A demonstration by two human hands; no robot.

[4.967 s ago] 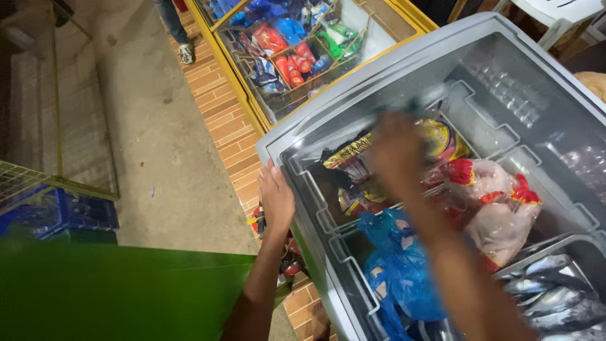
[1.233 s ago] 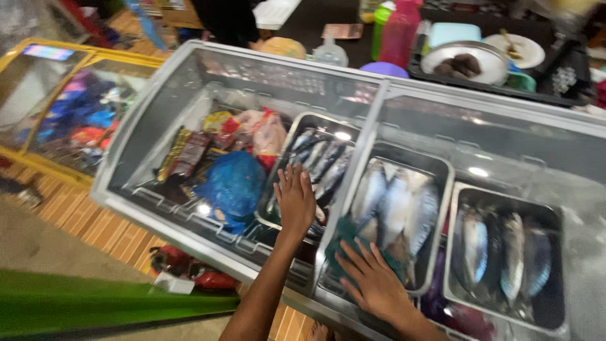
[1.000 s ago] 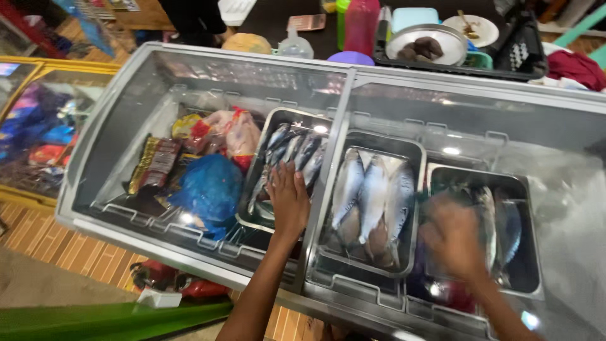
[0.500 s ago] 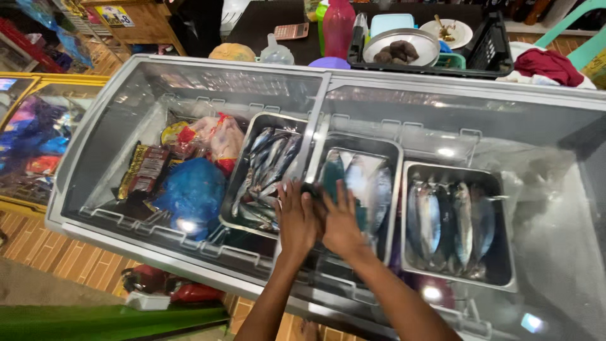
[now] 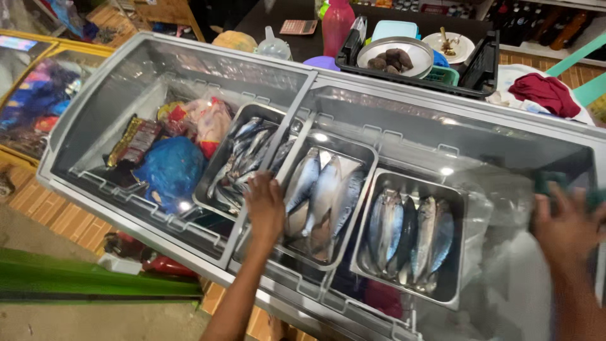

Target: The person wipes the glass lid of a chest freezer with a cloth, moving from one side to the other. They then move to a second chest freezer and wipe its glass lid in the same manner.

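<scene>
- At the far left stands a second chest freezer [image 5: 25, 82] with a yellow frame and a glass top, coloured packets blurred inside; below it the floor [image 5: 57, 215] is brick-patterned tile giving way to bare concrete.
- A green surface [image 5: 88, 278] runs along the bottom left edge of the view.
- The grey chest freezer [image 5: 76, 189] fills the middle, under curved sliding glass lids [image 5: 404, 126] that catch spots of light.
- In its left end lie a dark striped packet [image 5: 134, 140], a blue plastic bag [image 5: 169, 170] and a wrapped chicken in red-trimmed film [image 5: 208, 120].
- Next comes a steel tray of small fish [image 5: 243, 151], just beside the lid's centre bar.
- The left hand [image 5: 265, 205] lies flat, fingers spread and grasping nothing, on the glass near the freezer's front edge, over the seam between the first and second trays.
- The middle tray [image 5: 325, 196] holds larger silver fish; a third tray [image 5: 410, 233] to its right holds more of them.
- Behind the freezer's back edge sit a red bottle [image 5: 336, 25], a calculator [image 5: 298, 26] and a black crate [image 5: 410, 63] holding a metal bowl of dark round pieces [image 5: 394, 55].
- A red cloth [image 5: 546, 93] rests on a pale surface at the back right.
- The right hand [image 5: 568, 227], motion-blurred, presses a dark green cloth [image 5: 552, 183] onto the glass at the freezer's right end; how tightly it grips I cannot tell.
</scene>
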